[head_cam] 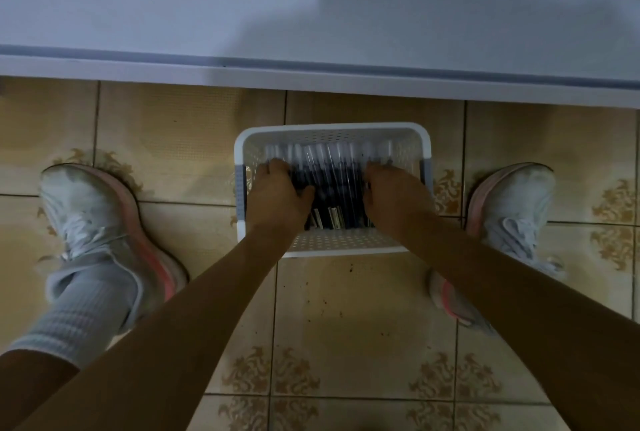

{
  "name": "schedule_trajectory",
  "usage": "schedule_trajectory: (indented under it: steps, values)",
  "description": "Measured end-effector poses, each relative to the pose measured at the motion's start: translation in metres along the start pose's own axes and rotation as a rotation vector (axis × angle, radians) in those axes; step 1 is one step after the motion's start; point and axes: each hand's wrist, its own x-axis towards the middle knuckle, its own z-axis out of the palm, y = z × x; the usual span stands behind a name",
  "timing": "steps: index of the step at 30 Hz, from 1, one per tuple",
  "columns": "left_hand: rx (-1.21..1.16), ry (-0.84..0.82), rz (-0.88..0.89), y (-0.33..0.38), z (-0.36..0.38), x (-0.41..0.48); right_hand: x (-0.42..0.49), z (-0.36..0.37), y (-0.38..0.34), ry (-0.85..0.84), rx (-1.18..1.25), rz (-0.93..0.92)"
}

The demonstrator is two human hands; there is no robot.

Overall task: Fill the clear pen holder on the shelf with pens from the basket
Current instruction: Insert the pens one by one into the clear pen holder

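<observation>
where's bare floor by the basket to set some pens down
Widest bare tile lies between the basket and the left shoe, and just nearside of the basket. The gap to the right shoe is narrower. Inside the basket is crowded: pens, left hand, right hand.

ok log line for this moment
stage: pickup | left hand: curled over pens in basket | right hand: curled over pens | holder: not in view
</observation>
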Motion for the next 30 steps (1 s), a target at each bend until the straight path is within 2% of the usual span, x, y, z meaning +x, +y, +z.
schedule_trajectory:
  steps: [4, 7, 13, 20, 23, 26, 30]
  values:
    - [-0.025, -0.084, -0.056, -0.003, 0.014, 0.001, 0.002, 0.009, -0.007, -0.046, 0.062, 0.048]
    - [-0.115, -0.137, -0.114, 0.008, 0.023, -0.001, 0.002, 0.016, -0.012, 0.009, 0.184, 0.076]
    - [-0.183, -0.076, -0.176, 0.011, 0.032, -0.003, 0.001, 0.021, -0.017, 0.038, 0.225, 0.073]
    - [-0.171, -0.15, -0.209, 0.017, 0.039, 0.006, 0.003, 0.026, -0.02, -0.021, 0.261, 0.057]
    - [-0.151, -0.115, -0.239, 0.023, 0.044, -0.001, -0.001, 0.032, -0.026, -0.027, 0.305, 0.094]
    - [-0.192, -0.031, -0.271, 0.02, 0.048, -0.004, -0.008, 0.035, -0.026, 0.036, 0.384, 0.16]
    - [-0.174, -0.045, -0.268, 0.017, 0.047, 0.0, -0.007, 0.038, -0.027, 0.007, 0.412, 0.168]
